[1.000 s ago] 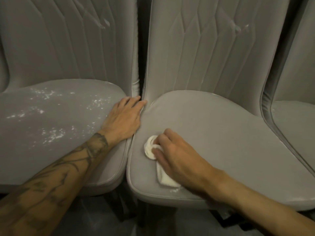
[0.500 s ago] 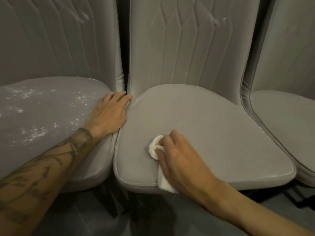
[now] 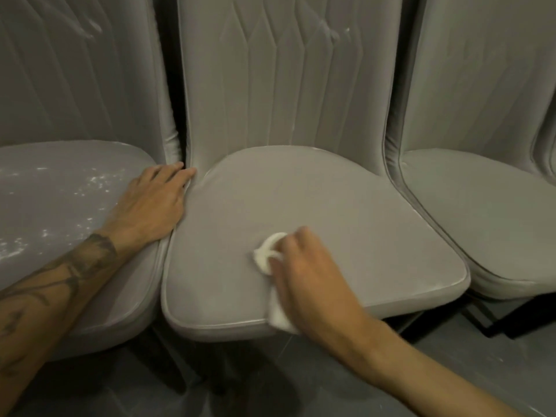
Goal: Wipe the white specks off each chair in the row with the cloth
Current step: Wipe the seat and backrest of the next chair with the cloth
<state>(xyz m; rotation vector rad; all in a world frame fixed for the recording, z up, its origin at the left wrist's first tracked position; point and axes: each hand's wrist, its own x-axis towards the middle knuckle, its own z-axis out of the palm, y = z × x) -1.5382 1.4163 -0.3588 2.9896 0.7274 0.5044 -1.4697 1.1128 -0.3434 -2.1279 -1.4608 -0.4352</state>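
Observation:
Three grey padded chairs stand side by side. My right hand (image 3: 304, 266) grips a white cloth (image 3: 266, 254) and presses it on the front part of the middle chair's seat (image 3: 346, 212); one end of the cloth hangs over the front edge. My left hand (image 3: 153, 203) rests flat, fingers straight, on the right edge of the left chair's seat (image 3: 60, 206), fingertips at the gap between the chairs. White specks (image 3: 99, 182) are scattered over the left seat. The middle seat looks plain grey, with a few small specks on its backrest (image 3: 346, 31).
A third grey chair (image 3: 496, 206) stands on the right, its seat touching the middle one. Dark floor (image 3: 451, 371) and black chair legs (image 3: 511, 323) show below the seats' front edges.
My right hand has slid the cloth to the right across the middle seat. The view has shifted right, bringing more of the right chair in. My left hand stays in place.

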